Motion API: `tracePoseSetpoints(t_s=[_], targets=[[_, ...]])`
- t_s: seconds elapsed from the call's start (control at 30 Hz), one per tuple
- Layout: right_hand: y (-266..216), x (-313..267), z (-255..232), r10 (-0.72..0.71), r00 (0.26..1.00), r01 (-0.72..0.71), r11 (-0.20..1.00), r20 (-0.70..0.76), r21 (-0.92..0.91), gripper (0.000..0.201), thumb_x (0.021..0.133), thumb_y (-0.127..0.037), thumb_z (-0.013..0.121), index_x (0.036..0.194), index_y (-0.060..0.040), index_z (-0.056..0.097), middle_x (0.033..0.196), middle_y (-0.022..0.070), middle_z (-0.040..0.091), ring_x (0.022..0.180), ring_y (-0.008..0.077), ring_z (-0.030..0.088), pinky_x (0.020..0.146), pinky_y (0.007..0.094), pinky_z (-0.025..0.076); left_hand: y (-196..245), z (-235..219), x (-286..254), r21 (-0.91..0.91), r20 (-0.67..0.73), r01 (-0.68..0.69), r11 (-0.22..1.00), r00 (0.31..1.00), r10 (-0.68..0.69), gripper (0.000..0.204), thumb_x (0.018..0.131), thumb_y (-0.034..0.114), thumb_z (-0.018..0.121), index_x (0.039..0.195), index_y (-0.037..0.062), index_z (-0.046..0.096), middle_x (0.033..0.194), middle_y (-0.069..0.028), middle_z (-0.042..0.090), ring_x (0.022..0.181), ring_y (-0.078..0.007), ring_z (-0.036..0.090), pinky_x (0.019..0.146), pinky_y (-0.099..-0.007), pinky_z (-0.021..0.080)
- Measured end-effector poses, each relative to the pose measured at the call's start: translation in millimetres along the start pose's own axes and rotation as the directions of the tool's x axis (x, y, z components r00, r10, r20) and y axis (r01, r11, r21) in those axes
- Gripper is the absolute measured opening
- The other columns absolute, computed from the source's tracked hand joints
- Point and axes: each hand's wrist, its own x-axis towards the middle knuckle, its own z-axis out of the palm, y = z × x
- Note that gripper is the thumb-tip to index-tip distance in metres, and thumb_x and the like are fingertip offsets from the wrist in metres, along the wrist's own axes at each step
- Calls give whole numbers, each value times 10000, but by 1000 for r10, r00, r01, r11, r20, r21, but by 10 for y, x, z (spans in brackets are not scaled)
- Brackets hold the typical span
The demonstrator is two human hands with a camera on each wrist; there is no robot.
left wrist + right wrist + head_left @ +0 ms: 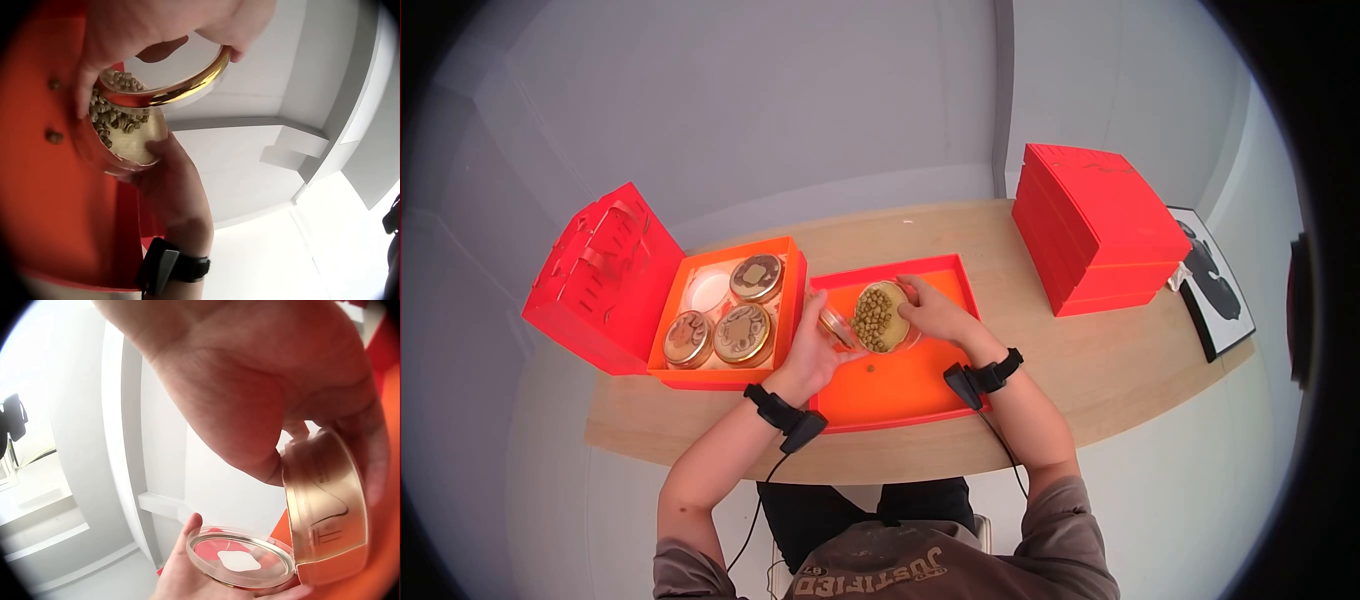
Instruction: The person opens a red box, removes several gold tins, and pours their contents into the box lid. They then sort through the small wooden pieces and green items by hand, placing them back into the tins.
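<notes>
My right hand [940,315] grips a round clear jar [328,509] by its side, thumb at the rim. The jar is tipped, its mouth towards the left. Small olive-brown round pieces [873,318] that look like dried buds are heaped along its lower left side, leaving a pale yellowish bottom bare. Just left of it, my left hand [808,352] holds a clear gold-rimmed lid [231,559] by its edge, tilted, close against the jar's rim. Both are above an orange tray with a red rim [890,400]. A couple of loose pieces [54,136] lie on the tray.
Left of the tray stands an open orange box [790,330] with its red lid [600,280] raised. Inside are three gold-rimmed jars [743,333] and a round white recess [708,290]. Red boxes [1100,230] stand at the right, beside a framed picture [1215,285] on the wooden table [1080,370].
</notes>
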Motion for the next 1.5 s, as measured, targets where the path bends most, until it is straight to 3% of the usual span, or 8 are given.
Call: tracePoseSetpoints(t_s=[0.63, 1.17, 1.5], targets=[[-17, -19, -34, -12, 999, 15, 997, 42, -78, 830, 888, -65, 666, 1588, 45, 235, 1433, 218, 576, 1310, 271, 577, 1096, 357, 450, -14, -60, 31, 8, 23, -4, 1000, 1000, 4, 490, 1005, 589, 525, 1373, 301, 376, 1342, -64, 525, 1295, -292, 548, 1060, -659, 411], [43, 22, -25, -18, 998, 21, 999, 55, -45, 828, 885, -46, 655, 1586, 51, 225, 1483, 224, 532, 1336, 269, 554, 1102, 355, 441, -14, -75, 29, 21, 16, 4, 1000, 1000, -4, 502, 1004, 590, 526, 1386, 311, 358, 1332, -64, 530, 1292, -294, 548, 1058, -646, 415], [77, 41, -21, -33, 998, 36, 998, 58, -43, 812, 896, -27, 630, 1587, 57, 212, 1526, 220, 492, 1383, 274, 516, 1128, 354, 418, -20, -93, 38, 17, 22, -3, 1000, 1000, 3, 449, 1003, 591, 528, 1324, 304, 402, 1234, -46, 558, 1253, -274, 565, 1042, -643, 431]])
